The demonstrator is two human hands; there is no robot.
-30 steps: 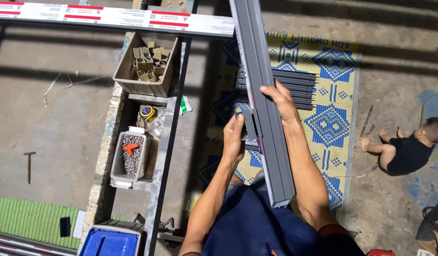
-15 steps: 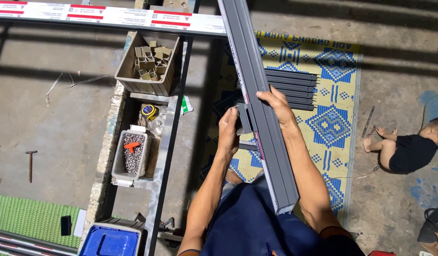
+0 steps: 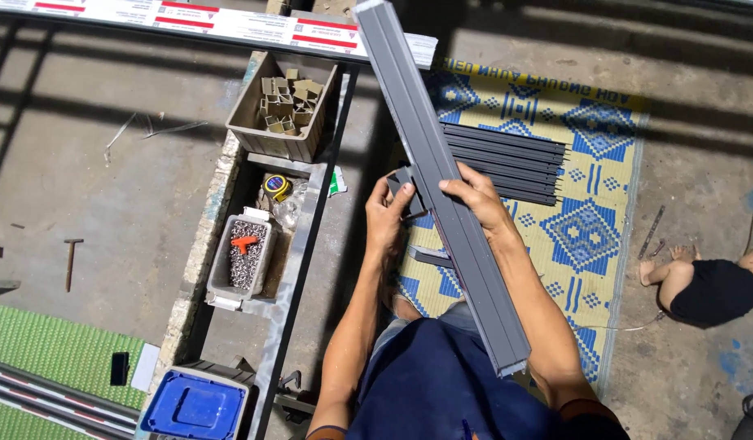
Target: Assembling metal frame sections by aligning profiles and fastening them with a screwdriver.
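A long grey metal profile (image 3: 441, 179) runs from my lap up toward the top of the view, tilted a little left. My right hand (image 3: 478, 204) grips it about the middle, fingers wrapped over its top face. My left hand (image 3: 386, 216) is at its left side, fingers closed on a small dark grey bracket piece (image 3: 402, 191) pressed against the profile. Another short grey piece (image 3: 429, 257) lies under the profile on the mat.
A yellow and blue patterned mat (image 3: 588, 220) bears a stack of dark grey bars (image 3: 507, 163). At left stand a tray of metal corner pieces (image 3: 283, 106), a tub of screws (image 3: 246, 257), a tape measure (image 3: 277, 187), a blue box (image 3: 193, 406). A small person lies at right (image 3: 710, 285).
The profile's far end has swung left and the whole bar has shifted left. Both hands moved with it, the left hand staying at the bracket on its side.
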